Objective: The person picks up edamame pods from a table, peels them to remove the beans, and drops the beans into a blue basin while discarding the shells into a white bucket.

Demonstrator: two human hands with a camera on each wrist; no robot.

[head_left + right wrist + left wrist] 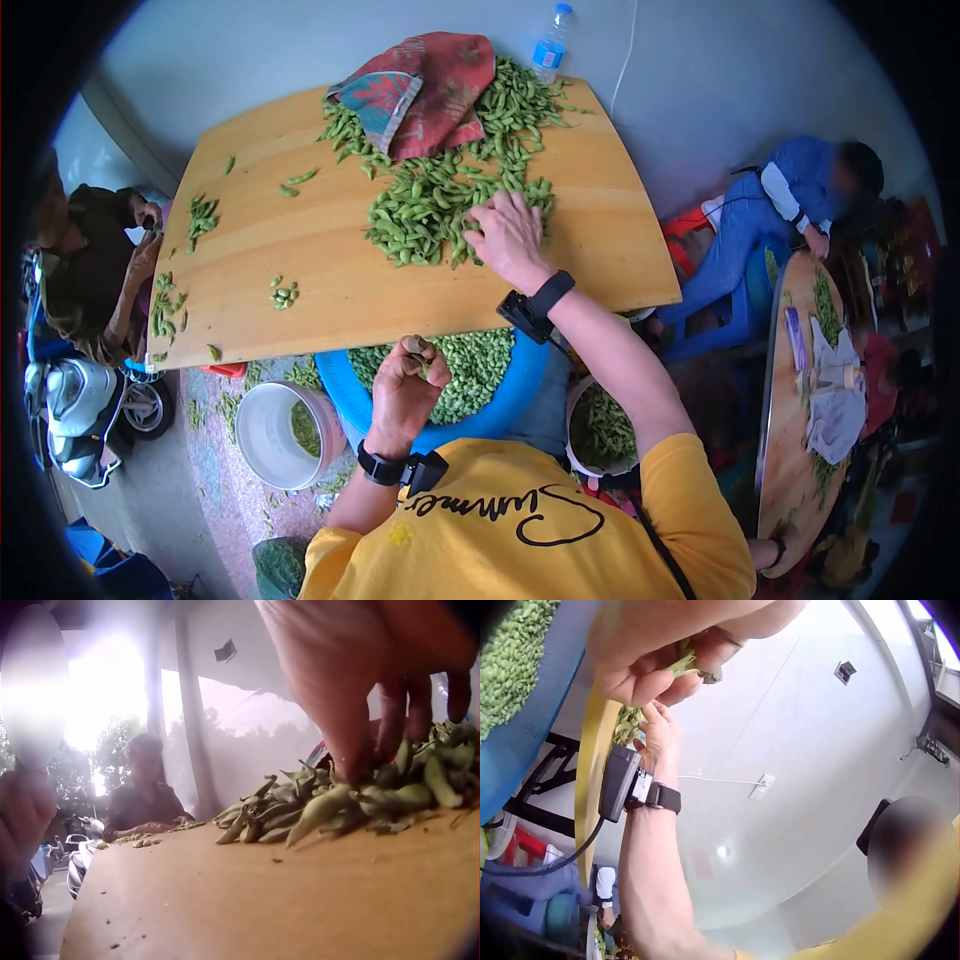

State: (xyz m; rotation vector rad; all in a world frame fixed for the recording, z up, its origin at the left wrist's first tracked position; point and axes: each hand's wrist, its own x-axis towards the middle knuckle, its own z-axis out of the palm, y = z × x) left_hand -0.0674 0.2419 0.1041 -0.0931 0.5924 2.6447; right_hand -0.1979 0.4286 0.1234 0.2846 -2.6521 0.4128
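Head | wooden table (320, 235), pale wall (250, 60) | hands: left (405, 395) gripping pod (682, 667), right (510, 238) loose on pods (410, 215)

Observing strong window glare washing right wrist view, soft blur on near fingers, head view edges curving dark.

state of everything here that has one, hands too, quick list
left hand: fingers curled, pinching a green pod
right hand: fingers lowered onto the heap, touching pods
pods: unshelled, loosely heaped
cloth: crumpled, lying over part of the heap
bottle: upright, cap on
beans: shelled, in the blue tub
blue tub: uncovered
white bucket: uncovered, partly filled
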